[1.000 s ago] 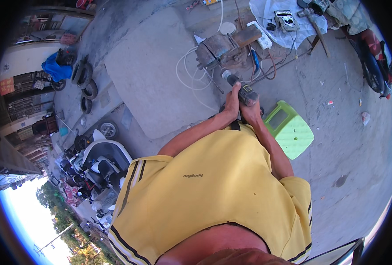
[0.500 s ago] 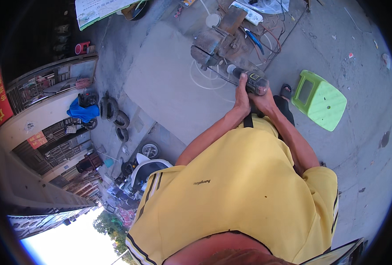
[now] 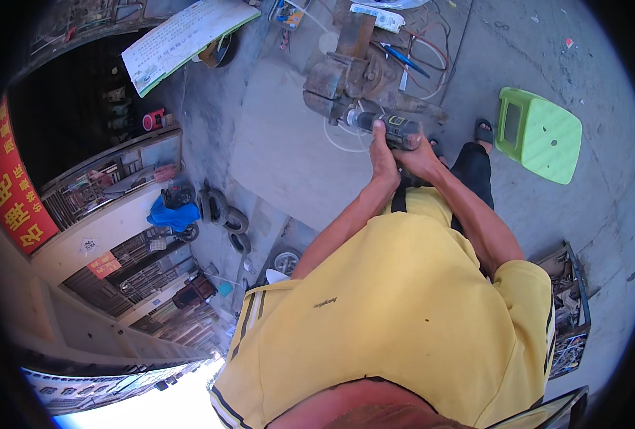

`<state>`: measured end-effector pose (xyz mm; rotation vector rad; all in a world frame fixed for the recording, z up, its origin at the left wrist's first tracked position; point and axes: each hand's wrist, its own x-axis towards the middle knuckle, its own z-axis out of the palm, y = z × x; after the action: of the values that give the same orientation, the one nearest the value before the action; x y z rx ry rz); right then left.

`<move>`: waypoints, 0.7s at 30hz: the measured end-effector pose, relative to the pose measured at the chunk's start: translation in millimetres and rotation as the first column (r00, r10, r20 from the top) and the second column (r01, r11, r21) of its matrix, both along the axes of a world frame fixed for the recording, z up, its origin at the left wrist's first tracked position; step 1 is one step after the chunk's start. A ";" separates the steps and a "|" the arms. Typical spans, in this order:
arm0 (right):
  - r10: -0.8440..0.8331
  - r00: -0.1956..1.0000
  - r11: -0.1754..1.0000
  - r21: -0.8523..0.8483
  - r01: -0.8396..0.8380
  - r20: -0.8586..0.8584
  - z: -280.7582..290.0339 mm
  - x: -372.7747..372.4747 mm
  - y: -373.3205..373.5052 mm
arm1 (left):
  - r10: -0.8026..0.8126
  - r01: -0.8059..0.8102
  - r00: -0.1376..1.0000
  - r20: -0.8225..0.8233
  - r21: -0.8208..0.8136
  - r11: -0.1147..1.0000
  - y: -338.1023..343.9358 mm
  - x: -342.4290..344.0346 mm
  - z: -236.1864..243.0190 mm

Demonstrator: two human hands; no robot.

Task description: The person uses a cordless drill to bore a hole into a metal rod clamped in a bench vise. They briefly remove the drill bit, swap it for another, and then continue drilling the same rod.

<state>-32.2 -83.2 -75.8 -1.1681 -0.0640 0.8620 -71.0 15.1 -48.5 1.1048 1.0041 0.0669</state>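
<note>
Both hands clamp a power tool (image 3: 389, 127): left hand (image 3: 383, 154) around the barrel, right hand (image 3: 421, 159) closed at the rear. It looks heavy, rigid, likely to kick; just beyond sits a rusty metal part (image 3: 349, 75).

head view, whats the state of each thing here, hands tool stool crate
left hand: gripping the power tool from above
right hand: closed on the tool's rear
power tool: held level, nose against the rusty metal part
green stool: upright, unoccupied
crate: open, full of scrap
white cable: loose on the ground
</note>
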 end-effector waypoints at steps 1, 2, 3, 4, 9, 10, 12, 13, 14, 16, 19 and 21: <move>-0.014 1.000 0.999 0.035 0.015 -0.013 4.2 -0.5 0.2 | -0.048 0.047 0.999 0.003 0.017 0.999 -0.9 2.7 5.5; -0.009 1.000 1.000 -0.002 0.009 -0.005 4.1 0.6 0.3 | -0.095 0.095 0.995 0.005 0.034 0.995 -1.2 6.4 11.2; -0.003 1.000 0.999 -0.039 0.003 0.002 2.7 3.3 0.4 | -0.143 0.143 0.990 0.006 0.051 0.988 -1.1 7.8 14.2; 0.003 1.000 0.997 -0.074 -0.002 0.013 2.0 6.5 0.1 | -0.140 0.140 0.990 -0.013 0.054 0.989 -1.0 7.8 12.8; -0.100 0.995 0.995 -0.029 0.099 -0.023 -7.5 -9.0 -4.6 | -0.175 0.177 0.984 -0.034 0.072 0.982 -2.8 -5.3 0.0; -0.111 0.991 0.994 -0.033 0.109 -0.069 -6.5 -13.6 -6.8 | -0.206 0.208 0.978 -0.041 0.052 0.977 -0.9 -7.6 -4.4; -0.121 0.972 0.992 0.008 0.126 -0.203 -11.1 -14.6 -7.6 | -0.265 0.266 0.963 -0.052 0.009 0.964 4.5 -11.3 -12.6; -0.126 0.957 0.990 0.025 0.137 -0.262 -9.2 -8.9 -9.7 | -0.346 0.345 0.928 -0.140 -0.034 0.938 10.5 -11.8 -8.4; -0.128 0.939 0.988 0.040 0.149 -0.321 -5.8 -4.9 -11.2 | -0.289 0.294 0.950 -0.120 0.033 0.955 8.4 -12.6 -6.4; -0.172 0.933 0.977 0.066 0.203 -0.315 -3.7 -3.6 -12.4 | -0.172 0.182 0.982 -0.072 0.166 0.969 2.6 -16.4 0.5; -0.149 0.955 0.989 -0.023 0.148 -0.257 -11.8 -4.5 -14.1 | -0.141 0.134 0.990 -0.008 0.361 0.923 34.4 -30.0 -1.4; -0.166 0.958 0.985 0.006 0.172 -0.234 1.5 -8.6 -11.4 | -0.076 0.010 0.988 0.133 0.439 0.899 56.8 -29.5 19.7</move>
<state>-40.7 -94.6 -74.3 -1.0246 0.2138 0.8383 -100.5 71.9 -28.9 1.5095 0.8499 0.3492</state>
